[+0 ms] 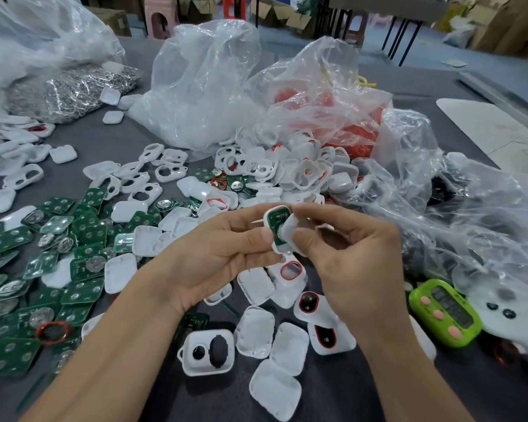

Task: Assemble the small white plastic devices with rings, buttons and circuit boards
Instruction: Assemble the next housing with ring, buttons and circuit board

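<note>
Pinching a white shell (276, 248) with a green board (276, 219) inside, the left hand (220, 260) is holding it above the table (214, 397), long side pointing up. The right hand (348, 257) is pinching a white lid (292, 231), touching the shell's right side, ready to close.

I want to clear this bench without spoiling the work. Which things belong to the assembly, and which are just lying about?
Job: left hand holding the half-built device, right hand pinching a white cover; green circuit boards; white shells; red rings.
Lying about: green timer; crumpled clear bag; pink stool.
</note>
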`<act>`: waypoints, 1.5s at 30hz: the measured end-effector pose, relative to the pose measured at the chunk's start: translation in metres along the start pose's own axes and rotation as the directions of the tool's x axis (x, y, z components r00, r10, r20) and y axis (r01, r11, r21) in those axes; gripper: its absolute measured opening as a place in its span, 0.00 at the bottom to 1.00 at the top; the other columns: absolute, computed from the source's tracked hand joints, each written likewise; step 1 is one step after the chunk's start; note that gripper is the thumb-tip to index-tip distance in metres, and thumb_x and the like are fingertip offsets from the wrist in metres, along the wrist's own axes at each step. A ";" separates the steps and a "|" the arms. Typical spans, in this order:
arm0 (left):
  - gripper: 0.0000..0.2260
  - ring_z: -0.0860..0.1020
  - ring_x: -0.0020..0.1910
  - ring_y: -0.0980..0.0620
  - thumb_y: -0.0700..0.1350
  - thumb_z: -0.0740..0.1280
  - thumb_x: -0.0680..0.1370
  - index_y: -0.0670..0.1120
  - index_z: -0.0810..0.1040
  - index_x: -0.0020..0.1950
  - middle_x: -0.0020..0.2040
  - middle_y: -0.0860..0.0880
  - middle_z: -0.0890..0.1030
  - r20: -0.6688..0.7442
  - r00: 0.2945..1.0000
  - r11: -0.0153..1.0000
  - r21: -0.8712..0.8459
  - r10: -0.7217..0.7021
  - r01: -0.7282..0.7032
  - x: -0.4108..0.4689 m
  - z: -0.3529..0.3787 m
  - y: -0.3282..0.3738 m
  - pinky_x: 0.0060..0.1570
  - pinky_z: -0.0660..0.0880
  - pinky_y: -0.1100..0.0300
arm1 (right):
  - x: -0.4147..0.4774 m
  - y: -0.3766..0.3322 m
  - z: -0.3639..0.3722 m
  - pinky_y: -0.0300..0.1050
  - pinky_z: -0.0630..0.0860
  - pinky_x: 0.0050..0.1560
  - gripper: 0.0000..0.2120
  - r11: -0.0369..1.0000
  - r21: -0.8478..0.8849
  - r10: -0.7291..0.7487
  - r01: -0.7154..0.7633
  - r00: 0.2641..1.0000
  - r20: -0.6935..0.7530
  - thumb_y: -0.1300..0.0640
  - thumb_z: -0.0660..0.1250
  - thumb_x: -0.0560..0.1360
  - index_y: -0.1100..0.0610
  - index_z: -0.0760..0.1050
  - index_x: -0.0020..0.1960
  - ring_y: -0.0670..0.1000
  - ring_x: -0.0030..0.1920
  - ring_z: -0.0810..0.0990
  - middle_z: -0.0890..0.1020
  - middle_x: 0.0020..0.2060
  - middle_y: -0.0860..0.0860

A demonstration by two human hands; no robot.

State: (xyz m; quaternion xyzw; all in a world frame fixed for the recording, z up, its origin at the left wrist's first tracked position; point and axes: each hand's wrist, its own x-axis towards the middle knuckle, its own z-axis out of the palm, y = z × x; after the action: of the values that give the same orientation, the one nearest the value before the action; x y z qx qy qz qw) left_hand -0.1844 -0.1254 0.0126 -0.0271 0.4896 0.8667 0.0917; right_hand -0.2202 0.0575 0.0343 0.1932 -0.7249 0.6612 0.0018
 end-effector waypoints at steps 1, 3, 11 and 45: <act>0.16 0.85 0.51 0.50 0.37 0.67 0.75 0.45 0.85 0.62 0.55 0.43 0.85 -0.012 1.000 1.000 -0.005 0.003 -0.003 0.000 0.000 0.000 0.50 0.82 0.59 | -0.001 0.000 0.001 0.34 0.80 0.35 0.13 0.999 -0.045 0.002 -0.003 1.000 -0.010 0.64 0.78 0.73 0.47 0.88 0.50 0.48 0.36 0.87 0.88 0.41 0.44; 0.16 0.85 0.51 0.49 0.37 0.70 0.74 0.45 0.86 0.60 0.55 0.42 0.85 -0.030 1.000 1.000 -0.028 0.004 -0.005 0.001 0.000 0.000 0.51 0.83 0.58 | -0.003 0.000 0.004 0.31 0.79 0.34 0.11 0.992 -0.122 0.013 -0.015 1.000 -0.017 0.61 0.77 0.74 0.47 0.88 0.52 0.44 0.35 0.86 0.88 0.41 0.42; 0.16 0.85 0.54 0.46 0.34 0.70 0.75 0.43 0.83 0.63 0.57 0.40 0.85 -0.069 0.997 0.997 -0.064 0.043 -0.047 0.002 -0.001 -0.001 0.59 0.82 0.52 | -0.003 0.003 0.000 0.29 0.79 0.40 0.24 0.979 -0.204 0.006 0.009 0.997 0.073 0.65 0.78 0.70 0.43 0.84 0.60 0.40 0.42 0.86 0.87 0.47 0.38; 0.21 0.84 0.59 0.44 0.32 0.74 0.71 0.42 0.84 0.64 0.59 0.39 0.85 -0.049 0.993 0.985 0.141 0.111 -0.104 -0.003 0.002 -0.003 0.52 0.81 0.59 | -0.008 0.005 0.006 0.29 0.74 0.60 0.22 0.885 -0.402 -0.232 0.235 0.971 0.056 0.62 0.82 0.68 0.48 0.85 0.59 0.35 0.57 0.81 0.84 0.54 0.40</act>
State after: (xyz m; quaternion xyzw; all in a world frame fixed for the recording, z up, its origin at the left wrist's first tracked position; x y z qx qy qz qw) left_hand -0.1811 -0.1223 0.0117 -0.0187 0.5518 0.8331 0.0326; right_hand -0.2131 0.0544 0.0265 0.2765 -0.8178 0.4906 0.1188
